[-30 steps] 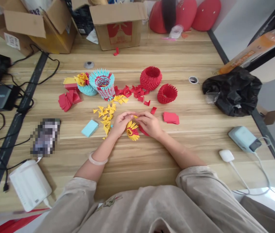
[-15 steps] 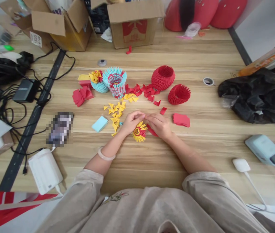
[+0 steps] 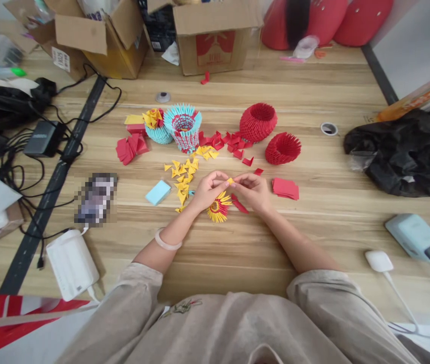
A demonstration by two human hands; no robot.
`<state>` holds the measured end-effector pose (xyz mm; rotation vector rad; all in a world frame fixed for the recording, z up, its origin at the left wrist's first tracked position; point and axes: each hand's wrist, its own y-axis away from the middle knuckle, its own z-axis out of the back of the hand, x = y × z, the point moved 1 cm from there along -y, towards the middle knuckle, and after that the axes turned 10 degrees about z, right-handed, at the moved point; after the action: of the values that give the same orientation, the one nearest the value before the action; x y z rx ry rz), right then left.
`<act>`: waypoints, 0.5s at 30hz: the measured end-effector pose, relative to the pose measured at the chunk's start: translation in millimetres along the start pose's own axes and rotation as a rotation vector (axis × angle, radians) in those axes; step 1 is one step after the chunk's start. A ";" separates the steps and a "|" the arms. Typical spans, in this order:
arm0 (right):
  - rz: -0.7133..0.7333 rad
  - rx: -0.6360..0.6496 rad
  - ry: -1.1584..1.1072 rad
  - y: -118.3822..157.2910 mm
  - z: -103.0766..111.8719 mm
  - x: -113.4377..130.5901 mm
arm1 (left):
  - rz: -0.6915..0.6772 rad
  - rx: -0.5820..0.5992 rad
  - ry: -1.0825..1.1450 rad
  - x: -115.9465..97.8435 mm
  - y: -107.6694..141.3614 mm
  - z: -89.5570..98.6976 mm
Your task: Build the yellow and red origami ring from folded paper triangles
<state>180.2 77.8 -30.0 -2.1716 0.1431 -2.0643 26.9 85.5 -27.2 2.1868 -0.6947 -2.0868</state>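
Between the fingertips of my left hand point(image 3: 210, 191) and my right hand point(image 3: 251, 191) is a small yellow folded paper piece point(image 3: 230, 181), pinched from both sides. Just below them, on the table, rests a round yellow-and-red origami piece point(image 3: 218, 207) with spiky points, partly covered by my left hand. Red folded paper point(image 3: 239, 204) lies beside it, under my right hand. Loose yellow paper triangles point(image 3: 183, 177) are scattered left of my left hand. A stack of red paper slips point(image 3: 285, 188) is to the right, a light blue stack point(image 3: 158, 192) to the left.
Behind my hands stand a blue-and-red origami vase point(image 3: 183, 129), a smaller blue one point(image 3: 158, 132) and two red bowls point(image 3: 258, 122), point(image 3: 283, 148). Cardboard boxes point(image 3: 215, 48) line the back. A phone point(image 3: 96, 198) and power bank point(image 3: 73, 264) lie left, a black bag point(image 3: 402, 151) right.
My hands have parted slightly and turned, so the yellow paper piece now shows between the fingertips. More of the red paper under my right hand is visible. The view has shifted a little.
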 end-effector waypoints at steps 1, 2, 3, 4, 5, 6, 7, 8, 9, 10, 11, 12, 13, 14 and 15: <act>-0.035 0.001 -0.037 -0.3 -0.1 0.1 | 0.010 0.010 -0.009 -0.5 0.5 -0.4; -0.056 0.002 -0.057 -0.5 -0.1 0.1 | 0.020 0.018 -0.016 -0.7 0.8 -0.8; -0.066 -0.002 -0.066 -0.5 -0.3 0.2 | 0.030 0.026 -0.022 -0.5 1.0 -1.2; -0.064 -0.014 -0.065 -0.3 -0.4 0.3 | 0.035 0.031 -0.028 0.0 1.0 -1.5; -0.049 -0.035 -0.054 0.2 -0.7 0.5 | 0.036 0.035 -0.039 0.7 0.8 -1.6; -0.021 -0.061 -0.033 0.9 -1.0 0.9 | 0.031 0.037 -0.055 1.6 0.5 -1.5; 0.018 -0.087 0.000 1.8 -1.3 1.5 | 0.021 0.037 -0.079 2.5 0.1 -1.1; 0.066 -0.104 0.043 2.7 -1.4 2.4 | 0.008 0.034 -0.106 3.4 -0.4 -0.6; 0.120 -0.107 0.093 3.6 -1.4 3.4 | -0.005 0.026 -0.133 4.2 -1.0 0.2; 0.178 -0.091 0.145 4.3 -1.3 4.6 | -0.017 0.015 -0.157 4.8 -1.7 1.2; 0.232 -0.058 0.196 4.8 -1.0 5.8 | -0.027 0.003 -0.174 5.4 -2.4 2.2; 0.281 -0.012 0.243 5.1 -0.7 6.8 | -0.037 -0.010 -0.183 5.8 -3.2 3.3; 0.318 0.039 0.283 5.2 -0.3 7.4 | -0.047 -0.021 -0.183 6.2 -4.0 4.2; 0.344 0.085 0.316 5.2 0.2 7.7 | -0.054 -0.029 -0.179 6.6 -4.7 5.0; 0.361 0.119 0.341 4.9 0.6 7.5 | -0.058 -0.030 -0.172 7.0 -5.4 5.6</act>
<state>181.4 71.8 -23.4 -1.5724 0.4037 -2.1398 23.1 89.5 -36.0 2.0536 -0.6133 -2.3187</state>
